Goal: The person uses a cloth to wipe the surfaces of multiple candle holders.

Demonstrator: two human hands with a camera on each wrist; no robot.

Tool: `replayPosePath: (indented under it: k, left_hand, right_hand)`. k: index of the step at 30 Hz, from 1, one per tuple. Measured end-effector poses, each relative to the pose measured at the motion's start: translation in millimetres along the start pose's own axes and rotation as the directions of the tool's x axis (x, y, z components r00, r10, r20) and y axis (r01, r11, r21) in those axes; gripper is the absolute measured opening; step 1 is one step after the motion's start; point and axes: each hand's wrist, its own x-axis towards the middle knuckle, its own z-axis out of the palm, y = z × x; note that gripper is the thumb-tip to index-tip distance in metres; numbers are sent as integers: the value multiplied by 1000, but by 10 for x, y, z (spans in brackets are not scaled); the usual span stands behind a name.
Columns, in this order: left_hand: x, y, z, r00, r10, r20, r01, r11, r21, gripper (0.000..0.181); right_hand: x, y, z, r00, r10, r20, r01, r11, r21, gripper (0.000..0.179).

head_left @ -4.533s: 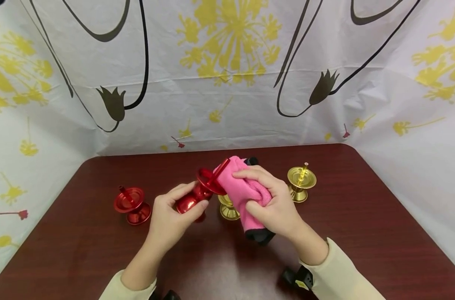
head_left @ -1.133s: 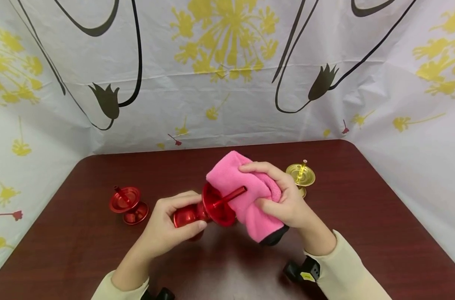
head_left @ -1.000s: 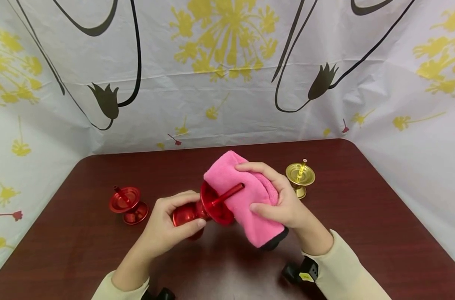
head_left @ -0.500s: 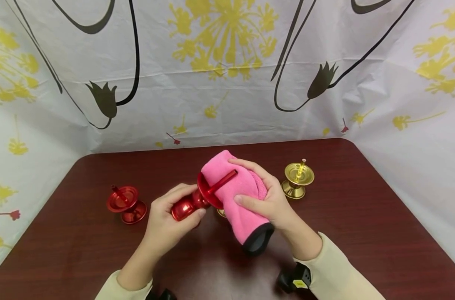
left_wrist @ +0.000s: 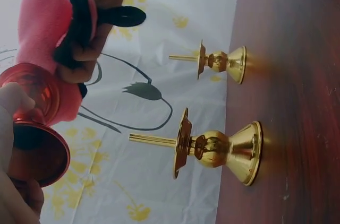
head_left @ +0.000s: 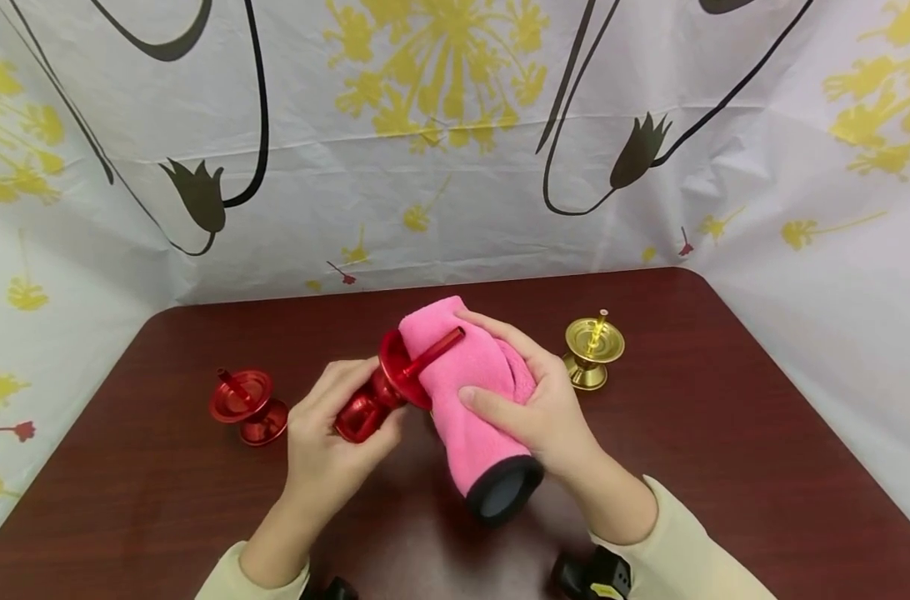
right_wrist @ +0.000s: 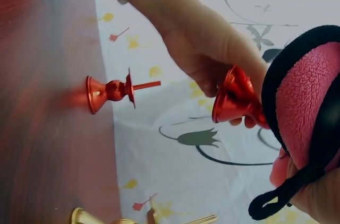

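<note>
My left hand grips a shiny red candlestick by its stem and base, fingers on one side and thumb on the other. It is held tilted above the table, its dish and thin tube leaning up to the right. A folded pink cloth with black trim is in my right hand and touches the dish's right side. In the left wrist view, the candlestick's hollow base faces the camera. A black loop hangs from the cloth in the right wrist view.
Another red candlestick stands upright on the dark wooden table at left. A gold candlestick stands at right. A second gold one is mostly hidden behind the cloth in the head view. A patterned white sheet hangs behind.
The held red candlestick has shifted slightly up and left, its tube tipped further upward. My right hand and the cloth have moved left, uncovering the right gold candlestick's base.
</note>
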Motion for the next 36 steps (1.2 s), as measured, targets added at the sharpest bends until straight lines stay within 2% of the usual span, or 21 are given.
replayPosePath:
  k: [2,4,6,8,11,13,15,18,20,22,24,26,28,29,32,34,36]
  left_hand:
    - [1,2,-21,1000,16,10,-16,1000,-11,50]
    - [-7,8,-52,999,-16,41,17,999,-31,48]
    - [-19,12,-86,993,-71,91,77,995,-61,45]
    - [-35,12,-120,978,-140,155,157,983,-98,41]
    - [-42,-1,-159,936,-207,284,271,940,-209,35]
    - [-39,-24,-184,902,-205,380,334,888,-315,30]
    - [-21,-50,-202,867,-167,469,383,826,-414,25]
    - [0,-88,-218,812,-97,576,450,733,-510,20]
    - [11,-99,-222,780,-67,622,486,692,-534,19]
    - [15,-100,-227,756,-47,653,504,678,-535,21]
    - [20,-87,-233,744,-41,667,508,683,-525,23]
    - [27,-66,-242,754,-44,656,484,711,-509,24]
    - [39,-36,-252,779,-61,624,452,744,-492,24]
    - [46,-20,-258,793,-82,604,443,758,-478,24]
    - [58,20,-260,841,-162,516,404,822,-401,25]
    - [60,43,-243,865,-240,441,393,871,-295,27]
    - [53,63,-213,880,-313,357,389,907,-161,31]
  right_hand:
    - [-23,-31,12,1000,-15,9,15,1000,-12,61]
    - [-31,-40,15,999,-42,30,42,999,-19,61]
    - [-32,-29,4,995,-71,66,71,997,-3,61]
    - [-22,-5,-20,988,-104,112,102,994,29,60]
    - [0,37,-80,969,-153,192,139,986,89,58]
    - [18,66,-122,950,-189,249,159,978,136,57]
    - [37,98,-160,925,-225,307,173,967,186,55]
    - [61,154,-195,874,-295,386,197,942,272,53]
    - [78,195,-212,837,-343,426,214,922,321,52]
    - [90,231,-229,806,-383,452,231,905,356,51]
    - [103,262,-247,782,-411,468,240,893,381,51]
    - [112,276,-259,779,-416,468,247,891,381,51]
    - [120,273,-255,798,-400,451,252,901,354,51]
    - [124,268,-246,816,-380,436,244,910,335,51]
    - [135,242,-199,890,-280,359,198,948,249,51]
    - [149,236,-163,931,-201,304,142,968,205,51]
    - [162,238,-127,959,-127,252,83,981,176,53]
